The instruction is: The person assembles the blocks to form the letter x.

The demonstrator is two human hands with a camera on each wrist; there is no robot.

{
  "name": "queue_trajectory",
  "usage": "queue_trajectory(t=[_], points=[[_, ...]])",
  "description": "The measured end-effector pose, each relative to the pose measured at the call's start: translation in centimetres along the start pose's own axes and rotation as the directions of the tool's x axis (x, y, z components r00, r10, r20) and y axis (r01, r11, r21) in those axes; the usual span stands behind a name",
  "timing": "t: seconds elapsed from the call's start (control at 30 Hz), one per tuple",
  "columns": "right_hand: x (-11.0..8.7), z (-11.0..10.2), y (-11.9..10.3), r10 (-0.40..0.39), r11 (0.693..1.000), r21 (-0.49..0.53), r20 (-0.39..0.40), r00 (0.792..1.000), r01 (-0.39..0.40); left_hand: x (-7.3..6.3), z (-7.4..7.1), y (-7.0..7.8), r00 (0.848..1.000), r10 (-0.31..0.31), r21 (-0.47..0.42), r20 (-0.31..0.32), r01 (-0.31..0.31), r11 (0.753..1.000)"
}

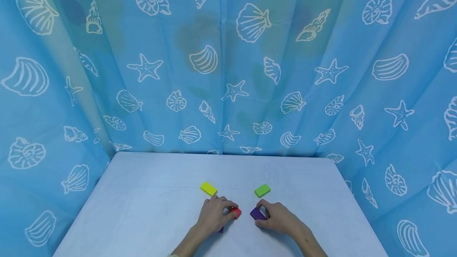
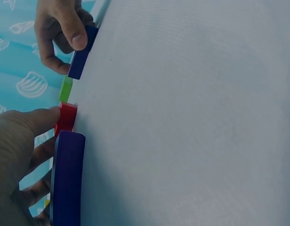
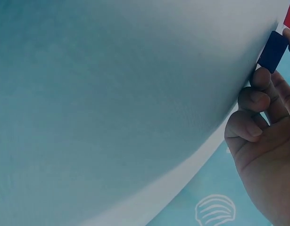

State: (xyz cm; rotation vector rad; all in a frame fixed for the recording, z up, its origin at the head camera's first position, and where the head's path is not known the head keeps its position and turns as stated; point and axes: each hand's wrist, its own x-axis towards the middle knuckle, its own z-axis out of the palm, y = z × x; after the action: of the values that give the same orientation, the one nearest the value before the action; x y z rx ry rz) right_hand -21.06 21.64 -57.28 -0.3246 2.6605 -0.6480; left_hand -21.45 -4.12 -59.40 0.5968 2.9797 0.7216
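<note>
My left hand point(image 1: 215, 214) pinches a red block point(image 1: 236, 212) between thumb and fingers, near the middle of the table. Under the same hand lies a purple block point(image 2: 69, 176), mostly hidden in the head view and large in the left wrist view. Across a small gap, my right hand point(image 1: 280, 218) grips another purple block point(image 1: 258, 214) with the thumb on the near side and a finger on the far side. Just beyond the left fingers sits a yellow block point(image 1: 208, 188). A green block point(image 1: 262, 190) lies beyond the right hand.
A white-covered table point(image 1: 150, 193) carries the blocks. Blue curtains point(image 1: 221, 70) with white shell and starfish prints hang behind its far edge and along both sides.
</note>
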Motion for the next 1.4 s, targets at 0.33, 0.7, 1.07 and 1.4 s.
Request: queue_trajectory(t=[0.33, 0.7, 1.07, 1.4], points=[[-0.06, -0.15, -0.10, -0.013, 1.000, 0.007, 0.001, 1.000, 0.013, 0.01, -0.15, 0.14, 1.000, 0.008, 0.021, -0.018, -0.008, 1.000], [-0.08, -0.07, 0.10, -0.037, 0.999, 0.011, -0.008, 0.999, 0.038, 0.05, -0.22, 0.16, 1.000, -0.012, 0.000, -0.002, 0.012, 1.000], [-0.28, -0.04, -0.13, -0.036, 0.999, 0.012, -0.017, 0.999, 0.036, 0.01, -0.31, 0.20, 1.000, -0.016, -0.013, 0.011, 0.017, 1.000], [-0.51, -0.30, -0.55, -0.028, 1.000, 0.010, -0.005, 1.000, 0.028, 0.01, -0.35, 0.29, 1.000, -0.021, -0.022, 0.017, 0.022, 1.000]])
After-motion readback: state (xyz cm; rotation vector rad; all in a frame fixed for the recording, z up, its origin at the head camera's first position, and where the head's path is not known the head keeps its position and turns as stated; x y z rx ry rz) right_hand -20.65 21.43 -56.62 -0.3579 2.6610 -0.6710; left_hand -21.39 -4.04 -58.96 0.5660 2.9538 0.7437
